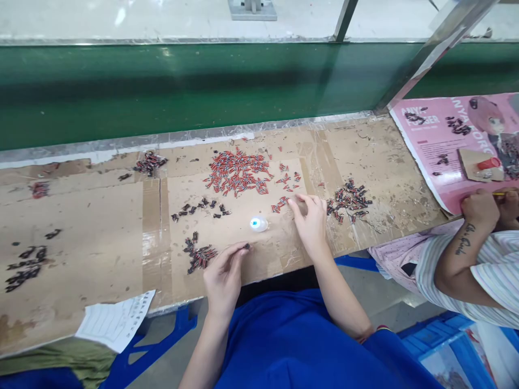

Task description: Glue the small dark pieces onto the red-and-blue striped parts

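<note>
My left hand [225, 270] is closed in a pinch on a small black part [246, 246] above the front of the cardboard. My right hand [310, 219] has thumb and forefinger together at a few small red parts [279, 205]; whether one is between the fingertips cannot be made out. A small white bottle [258, 224] with a blue spot on top stands between the hands. Behind it lies a large pile of red parts [239, 172]. Dark assembled pieces [198, 254] lie left of my left hand, and more dark pieces [351, 201] lie right of my right hand.
Loose black parts [203, 206] and a dark pile [150, 163] lie to the left. A paper sheet [115, 320] hangs over the front edge. At the right, another person's hands [481, 210] work by a pink poster [436, 156]. A green panel [182, 89] runs behind the cardboard.
</note>
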Demonstrator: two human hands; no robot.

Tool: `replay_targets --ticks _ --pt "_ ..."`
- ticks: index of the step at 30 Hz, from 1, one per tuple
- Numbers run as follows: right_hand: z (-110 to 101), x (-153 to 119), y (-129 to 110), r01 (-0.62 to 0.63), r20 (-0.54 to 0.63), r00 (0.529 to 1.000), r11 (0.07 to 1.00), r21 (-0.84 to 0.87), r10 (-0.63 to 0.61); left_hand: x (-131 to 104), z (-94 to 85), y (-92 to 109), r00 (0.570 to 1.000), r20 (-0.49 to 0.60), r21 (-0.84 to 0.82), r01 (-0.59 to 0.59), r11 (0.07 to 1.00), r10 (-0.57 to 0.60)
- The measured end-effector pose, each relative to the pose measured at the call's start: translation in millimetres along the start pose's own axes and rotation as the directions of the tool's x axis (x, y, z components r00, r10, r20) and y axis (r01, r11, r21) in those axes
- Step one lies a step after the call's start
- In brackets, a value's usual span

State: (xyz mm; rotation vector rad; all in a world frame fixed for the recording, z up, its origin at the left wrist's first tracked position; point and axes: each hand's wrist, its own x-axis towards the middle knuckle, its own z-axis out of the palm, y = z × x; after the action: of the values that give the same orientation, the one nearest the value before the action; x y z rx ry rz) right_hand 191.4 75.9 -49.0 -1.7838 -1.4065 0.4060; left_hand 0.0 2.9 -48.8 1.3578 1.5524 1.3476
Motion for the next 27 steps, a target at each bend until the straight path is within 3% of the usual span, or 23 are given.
replay_targets --ticks 3,6,10,13,17,27 --pt "6 8 5 -0.02 0.071 0.997 0.997 -0.078 0.026 -2 2.5 7 1.0 0.012 -0.018 -0.004 1.0 0.004" --pt "5 8 6 -0.011 0.084 0.996 0.999 -0.041 0.014 -3 5.2 13 1.0 0.014 -0.019 0.025 0.999 -0.025" --pt "-9 -4 -4 -0.017 0.091 0.996 0.985 0.169 0.001 -6 10.1 17 0.995 -0.014 -0.065 0.098 0.993 -0.099" --pt "-26 -23 -20 -0.012 0.201 0.978 0.943 0.334 -0.059 -6 11.7 18 0.995 -0.017 -0.058 0.1 0.993 -0.101" --pt "-37 -46 -41 -0.001 0.359 0.916 0.894 0.447 -0.179 -6 10.6 22 0.999 0.027 0.015 0.042 0.999 -0.042" --pt "-27 -54 -43 -0.061 0.368 0.92 0.882 0.467 -0.131 -10 12.8 26 0.998 0.048 -0.033 0.041 0.999 -0.039"
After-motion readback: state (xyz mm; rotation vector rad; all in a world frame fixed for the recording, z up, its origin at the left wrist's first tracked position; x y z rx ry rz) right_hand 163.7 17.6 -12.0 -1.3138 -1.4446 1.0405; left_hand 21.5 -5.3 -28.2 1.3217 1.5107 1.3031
